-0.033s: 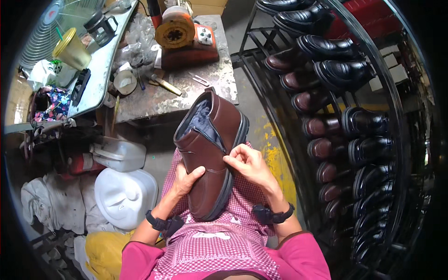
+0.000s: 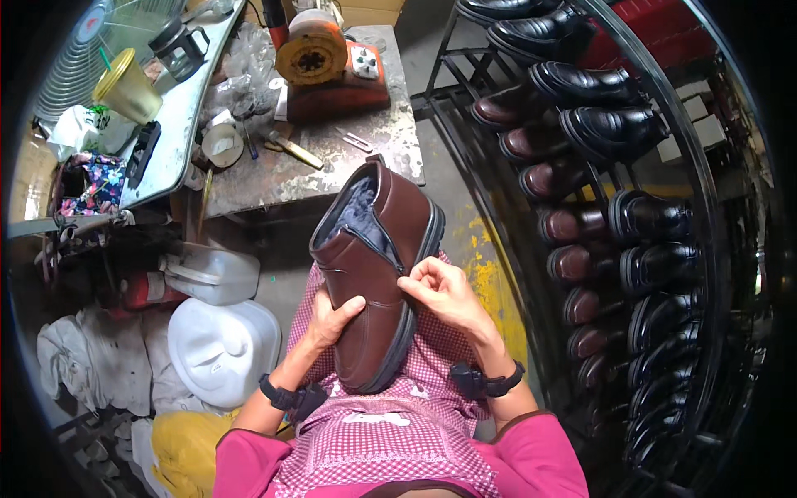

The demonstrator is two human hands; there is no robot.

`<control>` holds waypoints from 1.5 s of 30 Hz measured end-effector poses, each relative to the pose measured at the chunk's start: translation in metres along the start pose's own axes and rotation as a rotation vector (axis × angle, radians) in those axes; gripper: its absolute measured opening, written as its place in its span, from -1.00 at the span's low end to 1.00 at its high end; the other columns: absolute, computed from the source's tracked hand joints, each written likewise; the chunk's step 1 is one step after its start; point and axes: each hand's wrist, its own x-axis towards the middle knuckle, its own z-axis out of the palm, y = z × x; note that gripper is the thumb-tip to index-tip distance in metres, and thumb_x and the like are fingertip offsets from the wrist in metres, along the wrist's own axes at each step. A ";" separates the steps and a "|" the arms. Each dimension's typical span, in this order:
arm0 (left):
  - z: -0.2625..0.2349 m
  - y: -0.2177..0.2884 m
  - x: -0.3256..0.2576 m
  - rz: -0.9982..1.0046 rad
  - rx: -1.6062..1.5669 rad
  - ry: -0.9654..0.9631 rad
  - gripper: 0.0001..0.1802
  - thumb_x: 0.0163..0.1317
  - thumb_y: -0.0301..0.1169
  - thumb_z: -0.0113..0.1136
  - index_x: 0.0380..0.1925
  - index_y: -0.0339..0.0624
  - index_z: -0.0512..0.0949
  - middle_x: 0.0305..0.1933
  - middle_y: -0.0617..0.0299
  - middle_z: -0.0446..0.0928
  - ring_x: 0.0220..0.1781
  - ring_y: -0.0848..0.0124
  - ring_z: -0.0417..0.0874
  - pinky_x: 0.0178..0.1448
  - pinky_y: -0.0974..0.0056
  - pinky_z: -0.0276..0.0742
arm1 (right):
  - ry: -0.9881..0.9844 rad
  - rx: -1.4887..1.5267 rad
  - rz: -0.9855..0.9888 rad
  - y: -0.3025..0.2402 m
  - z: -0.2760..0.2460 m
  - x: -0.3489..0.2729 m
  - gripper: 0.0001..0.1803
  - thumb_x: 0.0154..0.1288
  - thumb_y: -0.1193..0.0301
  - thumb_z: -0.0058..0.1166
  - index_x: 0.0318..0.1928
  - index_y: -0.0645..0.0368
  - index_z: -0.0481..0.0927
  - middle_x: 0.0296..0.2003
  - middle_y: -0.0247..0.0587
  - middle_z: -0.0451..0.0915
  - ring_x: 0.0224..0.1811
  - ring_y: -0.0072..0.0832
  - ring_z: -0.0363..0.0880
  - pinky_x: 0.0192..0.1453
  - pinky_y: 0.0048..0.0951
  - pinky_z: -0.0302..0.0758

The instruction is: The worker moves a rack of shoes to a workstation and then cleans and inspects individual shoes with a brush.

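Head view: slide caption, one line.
Left hand holds a brown, fuzzy-lined boot while the right hand pinches near the end of its open zipper; loaded shoe rack to the right.

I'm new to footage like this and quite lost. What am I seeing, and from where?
You look down from a wide fisheye camera worn on a person's head, so straight edges bend. There is no robot; the grip is human. The left hand holds a brown shoe above the checked apron; the right hand pinches at the lower end of the shoe's open zip. On the worktable sit a red machine with a round wheel and clear plastic bags. More shoes stand at right.
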 end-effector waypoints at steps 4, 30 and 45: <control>0.004 0.005 0.003 0.012 0.034 -0.028 -0.33 -0.09 -0.25 0.27 0.00 -0.35 0.26 -0.12 0.11 0.45 -0.04 0.34 0.44 0.06 0.25 0.34 | -0.140 0.395 0.194 -0.004 0.003 -0.001 -0.81 0.18 0.33 0.03 -0.50 0.15 0.49 -0.66 -0.60 0.34 -0.66 -0.84 0.18 -0.61 -0.74 0.10; 0.024 0.023 0.051 0.017 0.135 0.111 -0.60 0.02 -0.31 0.20 -0.17 -0.32 0.42 -0.23 0.16 0.51 -0.20 0.44 0.51 -0.09 0.32 0.44 | 0.529 0.327 -0.140 -0.008 -0.014 -0.008 -0.66 0.30 0.33 -0.20 0.01 0.25 0.35 -0.31 -0.27 0.47 -0.29 -0.61 0.41 -0.30 -0.67 0.35; 0.082 0.028 0.079 0.142 0.149 -0.021 -0.12 -0.06 -0.41 0.29 0.20 -0.27 -0.04 0.14 -0.06 0.23 0.15 0.28 0.32 0.13 0.28 0.33 | 0.570 0.797 -0.111 0.004 0.005 -0.035 -0.14 -0.04 0.55 0.14 0.24 0.31 -0.08 0.04 -0.05 0.28 0.01 -0.37 0.36 0.10 -0.42 0.33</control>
